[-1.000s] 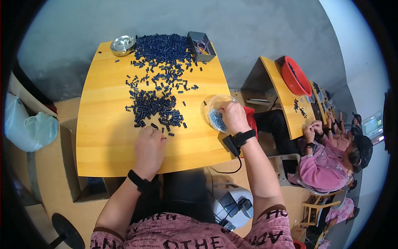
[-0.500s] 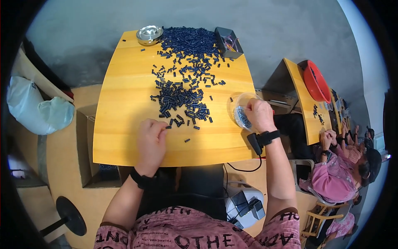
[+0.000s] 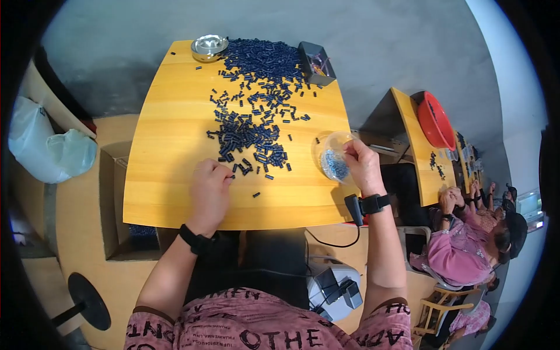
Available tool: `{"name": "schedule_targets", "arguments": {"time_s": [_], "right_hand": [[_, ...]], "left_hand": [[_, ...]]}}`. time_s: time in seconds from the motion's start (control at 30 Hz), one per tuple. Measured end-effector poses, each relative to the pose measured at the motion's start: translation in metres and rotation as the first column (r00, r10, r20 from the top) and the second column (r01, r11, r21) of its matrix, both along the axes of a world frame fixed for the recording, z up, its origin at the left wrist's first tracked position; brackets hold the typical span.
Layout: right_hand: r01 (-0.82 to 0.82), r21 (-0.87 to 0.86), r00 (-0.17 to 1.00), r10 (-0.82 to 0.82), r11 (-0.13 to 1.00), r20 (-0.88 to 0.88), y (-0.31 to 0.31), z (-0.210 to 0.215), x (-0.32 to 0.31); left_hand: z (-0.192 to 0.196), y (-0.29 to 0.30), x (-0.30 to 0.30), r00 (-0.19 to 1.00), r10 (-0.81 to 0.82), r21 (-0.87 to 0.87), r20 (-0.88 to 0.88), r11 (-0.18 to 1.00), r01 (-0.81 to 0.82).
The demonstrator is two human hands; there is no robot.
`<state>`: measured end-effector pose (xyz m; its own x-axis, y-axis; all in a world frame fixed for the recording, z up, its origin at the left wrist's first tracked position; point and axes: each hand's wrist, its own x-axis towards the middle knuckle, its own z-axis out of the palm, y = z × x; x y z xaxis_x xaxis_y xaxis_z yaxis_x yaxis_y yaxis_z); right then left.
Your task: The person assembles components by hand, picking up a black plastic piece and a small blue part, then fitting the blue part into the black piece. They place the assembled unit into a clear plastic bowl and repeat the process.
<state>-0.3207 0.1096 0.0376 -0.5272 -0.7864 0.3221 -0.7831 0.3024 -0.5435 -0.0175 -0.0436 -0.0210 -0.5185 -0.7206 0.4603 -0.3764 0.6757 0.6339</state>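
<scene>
"On the yellow wooden table [image 3: 157, 134], seen from your head, how does your left hand [image 3: 210, 189] grip?"
"Narrowly: you pinch a small dark cylindrical piece [image 3: 233, 176] at your fingertips, just nearer you than the loose dark-blue cylinders [image 3: 239, 135]."
"And your right hand [image 3: 364, 166]?"
"At the clear round plastic bowl [image 3: 339, 139], beside its silvery-blue pieces [image 3: 333, 165]; I cannot tell how your fingertips close."

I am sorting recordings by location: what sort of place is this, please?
Probably a hand-assembly workshop: small dark parts lie heaped on a wooden table, a clear tub holds tiny bluish pieces, and a co-worker in pink sits at another table.
</scene>
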Motion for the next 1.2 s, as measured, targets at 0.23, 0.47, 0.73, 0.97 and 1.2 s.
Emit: {"name": "schedule_targets", "arguments": {"time_s": [0.23,0.47,0.73,0.97,1.2], "right_hand": [[0.049,0.032,0.863,-0.058,0.998,0.501,0.011,0.002,-0.002],[0.029,-0.023,0.732,-0.005,0.999,0.682,0.015,0.011,0.006],[-0.006,-0.071,0.809,0.046,0.997,0.586,0.020,0.008,0.002],[0.027,-0.210,0.624,0.148,0.977,0.767,0.025,0.015,0.008],[0.025,-0.233,0.597,0.173,0.972,0.784,0.025,0.025,0.018]], "left_hand": [[0.000,0.006,0.013,0.971,-0.036,0.377,-0.236,0.918,0.125],[0.011,0.029,0.025,0.921,-0.008,0.766,-0.390,0.552,0.329],[0.011,0.040,0.027,0.878,-0.012,0.773,-0.479,0.469,0.428],[0.015,0.046,0.026,0.869,0.026,0.798,-0.495,0.410,0.442],[0.018,0.050,0.023,0.862,0.043,0.808,-0.505,0.373,0.455]]}}
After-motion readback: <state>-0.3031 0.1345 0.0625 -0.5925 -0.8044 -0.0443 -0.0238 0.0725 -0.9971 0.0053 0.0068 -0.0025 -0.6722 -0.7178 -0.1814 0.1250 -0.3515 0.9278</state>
